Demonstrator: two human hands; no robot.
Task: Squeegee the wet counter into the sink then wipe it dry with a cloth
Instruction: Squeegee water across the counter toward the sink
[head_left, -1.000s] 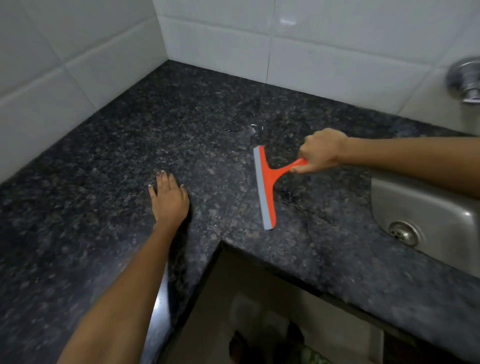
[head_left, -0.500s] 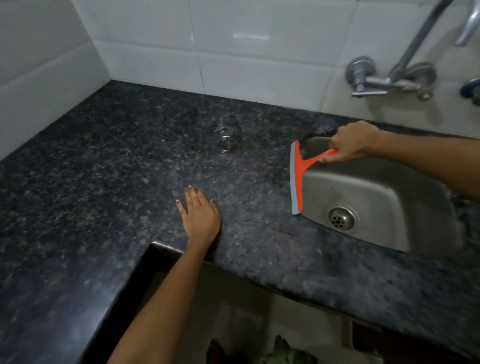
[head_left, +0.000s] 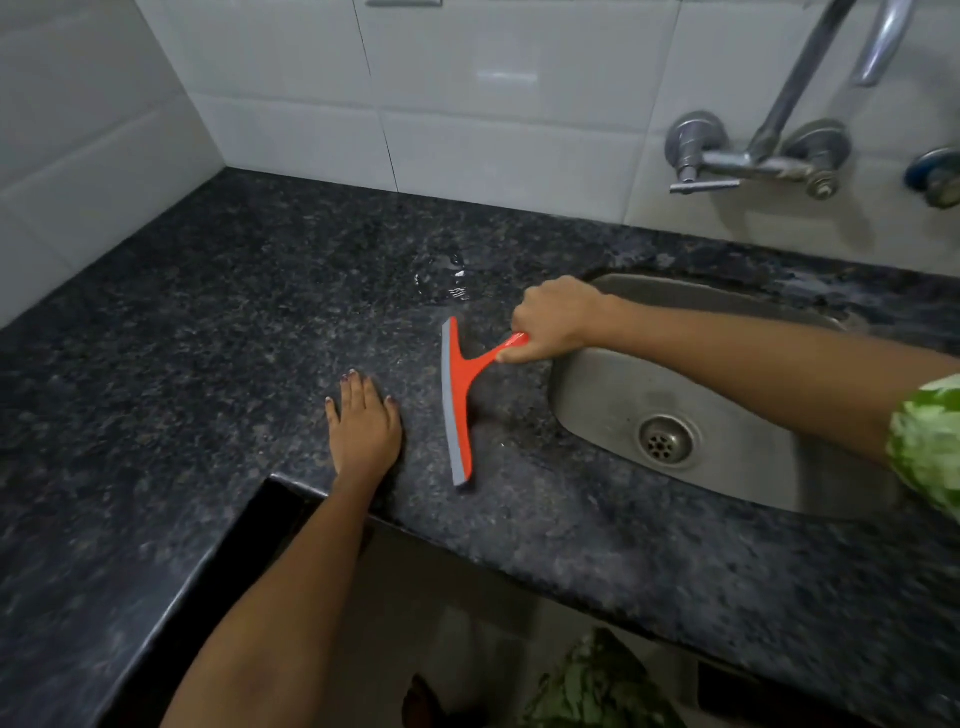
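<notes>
light: dim, soft, from above | glare: bright patch on wall tile (head_left: 506, 78), glints on puddle (head_left: 441, 275) and tap (head_left: 753, 156) | shadows: faint, under squeegee (head_left: 457, 405) and left hand (head_left: 363, 426) | blur: mild at lower edge | distortion: wide-angle bending of counter (head_left: 182, 338) edges

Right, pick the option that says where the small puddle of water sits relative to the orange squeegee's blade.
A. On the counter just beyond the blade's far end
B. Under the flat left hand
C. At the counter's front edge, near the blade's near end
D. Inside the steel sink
A: the glistening puddle of water lies on the dark speckled granite counter just past the far tip of the orange plastic squeegee, towards the white tiled wall.
</notes>
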